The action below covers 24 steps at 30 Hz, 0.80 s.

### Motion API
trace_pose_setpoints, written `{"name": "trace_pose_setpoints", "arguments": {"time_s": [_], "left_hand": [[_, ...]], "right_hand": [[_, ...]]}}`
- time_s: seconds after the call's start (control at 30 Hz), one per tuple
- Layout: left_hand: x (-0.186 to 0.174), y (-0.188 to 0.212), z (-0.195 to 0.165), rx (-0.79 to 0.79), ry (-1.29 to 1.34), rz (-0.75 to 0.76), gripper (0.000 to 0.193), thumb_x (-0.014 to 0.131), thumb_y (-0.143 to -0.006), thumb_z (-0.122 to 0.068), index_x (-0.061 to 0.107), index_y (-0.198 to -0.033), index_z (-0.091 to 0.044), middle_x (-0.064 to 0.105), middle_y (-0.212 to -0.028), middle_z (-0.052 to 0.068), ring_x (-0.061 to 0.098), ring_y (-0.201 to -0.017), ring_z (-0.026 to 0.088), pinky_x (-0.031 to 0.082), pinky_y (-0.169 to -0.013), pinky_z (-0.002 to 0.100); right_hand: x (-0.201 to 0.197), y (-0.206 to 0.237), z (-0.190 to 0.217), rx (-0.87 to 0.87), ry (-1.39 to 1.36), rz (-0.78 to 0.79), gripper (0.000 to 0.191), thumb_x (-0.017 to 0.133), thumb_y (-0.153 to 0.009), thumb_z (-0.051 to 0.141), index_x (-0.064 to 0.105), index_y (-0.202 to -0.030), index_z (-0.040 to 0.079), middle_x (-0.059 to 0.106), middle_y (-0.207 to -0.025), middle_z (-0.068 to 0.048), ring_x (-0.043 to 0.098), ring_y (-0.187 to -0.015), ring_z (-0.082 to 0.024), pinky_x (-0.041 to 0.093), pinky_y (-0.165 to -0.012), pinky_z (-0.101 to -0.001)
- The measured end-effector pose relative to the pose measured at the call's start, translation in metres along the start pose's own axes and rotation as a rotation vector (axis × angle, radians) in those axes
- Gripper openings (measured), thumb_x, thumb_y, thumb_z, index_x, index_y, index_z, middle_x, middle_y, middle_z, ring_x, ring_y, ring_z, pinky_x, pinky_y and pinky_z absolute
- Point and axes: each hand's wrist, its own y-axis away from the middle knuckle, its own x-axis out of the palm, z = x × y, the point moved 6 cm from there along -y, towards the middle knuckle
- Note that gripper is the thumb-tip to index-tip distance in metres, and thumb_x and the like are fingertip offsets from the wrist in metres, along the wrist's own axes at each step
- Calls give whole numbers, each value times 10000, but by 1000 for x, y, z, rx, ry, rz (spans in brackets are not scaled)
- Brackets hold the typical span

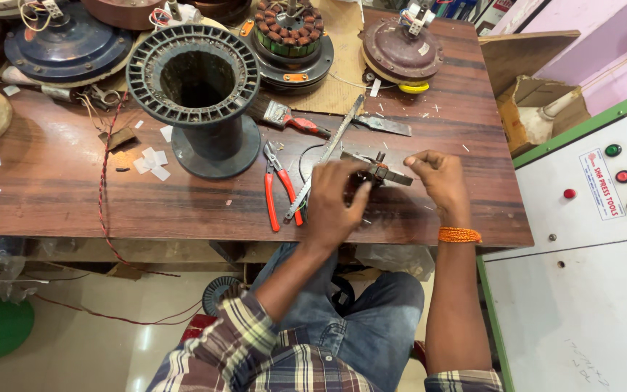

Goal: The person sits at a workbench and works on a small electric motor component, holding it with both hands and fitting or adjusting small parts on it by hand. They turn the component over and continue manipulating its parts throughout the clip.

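Step in hand, by appearance: winding or adjusting a small dark metal winding former with flat crossbars [377, 171], held just above the brown wooden worktable [52, 189]. Left hand [334, 199] clamped around its left end; right hand [435, 178] with fingertips pinched together just beside its right end, possibly on a fine wire too thin to confirm. Next move likely calling for steady support and even tension. Red-handled pliers [279, 181] and large black plastic spool [199, 94] nearby.

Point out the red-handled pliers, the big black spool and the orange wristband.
Red-handled pliers [273, 194]: head view, on the left red handle.
Black spool [215, 138]: head view, on its dark barrel.
Orange wristband [459, 234]: head view, on the band's middle.
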Motion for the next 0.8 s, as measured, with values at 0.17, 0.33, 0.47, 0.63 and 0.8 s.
{"name": "trace_pose_setpoints", "arguments": {"time_s": [0.17, 0.33, 0.47, 0.63, 0.8], "left_hand": [[11, -47, -18, 582, -117, 393, 434, 763, -820, -139, 648, -1236, -102, 721, -1103, 95, 674, -1059, 323, 485, -977, 419], [31, -61, 18, 389, 103, 651, 479, 774, -862, -108, 629, -1319, -103, 748, -1106, 81, 703, -1033, 307, 525, -929, 416], [37, -59, 36, 249, 236, 657, 588, 754, -840, -90, 573, -1400, -76, 741, -1117, 97, 711, -1015, 309, 544, -900, 407], [38, -56, 45, 323, 152, 605, 477, 799, -851, -115, 650, -1304, -116, 745, -1116, 107, 720, -1023, 309, 555, -908, 398], [34, -55, 41, 308, 143, 605, 457, 791, -852, -114, 664, -1292, -127, 734, -1103, 95, 701, -1040, 313, 541, -931, 402]], "right_hand": [[-21, 22, 22, 60, -152, -60, 136, 751, -921, 149, 745, -965, 20, 480, -612, 96, 319, -488, -15, 211, -443, -238], [-28, 53, 55, 12, -192, -35, 145, 759, -916, 133, 740, -957, -5, 486, -604, 87, 338, -493, -14, 224, -446, -232], [-11, 72, 67, -5, -80, -37, 113, 761, -913, 115, 758, -954, 10, 538, -648, 111, 398, -552, -5, 277, -488, -217], [16, 94, 77, -179, 206, -37, 92, 751, -922, 106, 792, -977, 44, 472, -631, 37, 378, -577, -48, 290, -506, -273], [52, 120, 79, -463, 432, -140, 114, 732, -909, 112, 719, -956, 9, 658, -745, -113, 602, -605, -237, 459, -558, -363]]}}
